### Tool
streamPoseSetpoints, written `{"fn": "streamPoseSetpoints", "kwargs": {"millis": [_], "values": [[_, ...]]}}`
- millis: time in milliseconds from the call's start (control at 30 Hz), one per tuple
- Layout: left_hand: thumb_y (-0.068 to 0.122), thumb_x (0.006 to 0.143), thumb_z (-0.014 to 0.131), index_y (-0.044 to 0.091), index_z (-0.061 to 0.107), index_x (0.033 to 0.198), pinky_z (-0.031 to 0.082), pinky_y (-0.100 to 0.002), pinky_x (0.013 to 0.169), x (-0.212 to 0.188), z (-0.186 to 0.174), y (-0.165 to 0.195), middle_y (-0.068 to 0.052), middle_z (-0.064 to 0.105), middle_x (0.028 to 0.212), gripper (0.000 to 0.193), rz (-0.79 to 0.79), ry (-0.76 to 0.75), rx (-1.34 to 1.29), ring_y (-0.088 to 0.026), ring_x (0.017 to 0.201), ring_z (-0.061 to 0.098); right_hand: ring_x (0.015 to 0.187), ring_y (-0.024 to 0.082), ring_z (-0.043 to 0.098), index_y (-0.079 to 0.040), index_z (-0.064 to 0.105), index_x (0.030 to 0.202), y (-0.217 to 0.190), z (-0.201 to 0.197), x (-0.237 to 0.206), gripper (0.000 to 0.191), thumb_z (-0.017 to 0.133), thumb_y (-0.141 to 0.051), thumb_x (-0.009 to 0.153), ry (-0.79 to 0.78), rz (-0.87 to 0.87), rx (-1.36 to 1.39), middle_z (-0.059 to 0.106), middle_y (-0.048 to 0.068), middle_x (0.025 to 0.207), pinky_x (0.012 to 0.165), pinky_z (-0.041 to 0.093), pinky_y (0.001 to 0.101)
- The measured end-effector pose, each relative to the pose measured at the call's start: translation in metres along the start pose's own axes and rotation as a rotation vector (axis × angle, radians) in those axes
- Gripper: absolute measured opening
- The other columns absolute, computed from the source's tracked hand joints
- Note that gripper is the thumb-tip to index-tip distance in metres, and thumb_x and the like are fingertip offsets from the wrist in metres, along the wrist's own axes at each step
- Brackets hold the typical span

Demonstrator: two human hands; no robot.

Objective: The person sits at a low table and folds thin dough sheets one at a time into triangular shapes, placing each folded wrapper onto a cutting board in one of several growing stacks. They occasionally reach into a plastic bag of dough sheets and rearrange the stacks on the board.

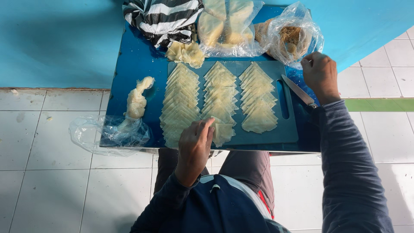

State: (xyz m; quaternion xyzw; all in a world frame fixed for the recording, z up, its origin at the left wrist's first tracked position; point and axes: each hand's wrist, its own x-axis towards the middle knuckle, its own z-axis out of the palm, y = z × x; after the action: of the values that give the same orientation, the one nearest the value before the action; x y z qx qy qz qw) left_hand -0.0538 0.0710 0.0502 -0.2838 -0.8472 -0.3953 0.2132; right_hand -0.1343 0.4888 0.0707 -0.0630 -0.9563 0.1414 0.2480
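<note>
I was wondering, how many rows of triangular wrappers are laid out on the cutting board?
3: a left row, a middle row whose near end lies under the left hand, and a right row beside the knife. Overlaps hide single sheets.

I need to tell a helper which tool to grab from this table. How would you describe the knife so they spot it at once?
Start at the blue table and find the teal cutting board covered in three rows of pale triangular dough sheets. The knife lies at the board's right edge, just below the right hand. It is the only metal thing there: a slim, shiny blade, angled across the board's edge.
</note>
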Motion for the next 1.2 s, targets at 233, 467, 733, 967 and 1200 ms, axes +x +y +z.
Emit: {"fn": "streamPoseSetpoints", "kwargs": {"millis": [233, 467, 733, 967, 1200], "values": [[0.009, 0.099, 0.069, 0.005, 0.063, 0.125, 0.057, -0.04, 0.081, -0.001, 0.001, 0.001, -0.014, 0.07, 0.109, 0.027, -0.013, 0.015, 0.006, -0.03, 0.093, 0.07, 0.085, 0.039, 0.068, 0.001, 0.067, 0.105, -0.016, -0.005, 0.019, 0.006, 0.065, -0.004, 0.104, 0.178, -0.1, -0.203, 0.068, 0.02, 0.094, 0.076, 0.055, 0.0469], [0.01, 0.099, 0.069, 0.004, 0.062, 0.127, 0.056, -0.04, 0.083, -0.003, -0.007, 0.007, -0.014, 0.071, 0.112, 0.029, 0.0, 0.007, 0.046, -0.03, 0.096, 0.071, 0.086, 0.041, 0.07, 0.002, 0.066, 0.109, -0.029, 0.009, 0.035, 0.007, 0.062, 0.001, 0.103, 0.188, -0.07, -0.05, 0.07, 0.023, 0.094, 0.076, 0.055, 0.0475], [0.007, 0.099, 0.068, 0.003, 0.06, 0.129, 0.057, -0.039, 0.084, -0.004, -0.008, 0.005, -0.016, 0.071, 0.114, 0.031, -0.015, -0.022, 0.046, -0.03, 0.099, 0.071, 0.085, 0.022, 0.074, 0.005, 0.068, 0.109, -0.018, 0.008, 0.021, 0.013, 0.057, 0.003, 0.102, 0.062, 0.144, 0.343, 0.073, 0.016, 0.095, 0.073, 0.057, 0.0337], [0.007, 0.1, 0.067, 0.004, 0.06, 0.13, 0.056, -0.039, 0.085, -0.004, -0.013, 0.008, -0.016, 0.07, 0.117, 0.031, -0.045, 0.003, 0.012, -0.031, 0.1, 0.07, 0.084, 0.014, 0.072, 0.005, 0.067, 0.11, 0.0, 0.003, 0.013, 0.011, 0.058, 0.004, 0.104, 0.089, 0.199, 0.434, 0.073, 0.013, 0.096, 0.071, 0.056, 0.028], [0.007, 0.101, 0.067, 0.005, 0.06, 0.129, 0.054, -0.042, 0.084, -0.005, -0.02, 0.012, -0.013, 0.069, 0.116, 0.029, -0.065, 0.004, 0.016, -0.032, 0.098, 0.068, 0.089, 0.01, 0.067, 0.004, 0.065, 0.119, -0.01, -0.022, -0.013, 0.012, 0.059, 0.003, 0.11, 0.053, 0.226, 0.78, 0.069, 0.008, 0.103, 0.074, 0.051, 0.0226]]}}
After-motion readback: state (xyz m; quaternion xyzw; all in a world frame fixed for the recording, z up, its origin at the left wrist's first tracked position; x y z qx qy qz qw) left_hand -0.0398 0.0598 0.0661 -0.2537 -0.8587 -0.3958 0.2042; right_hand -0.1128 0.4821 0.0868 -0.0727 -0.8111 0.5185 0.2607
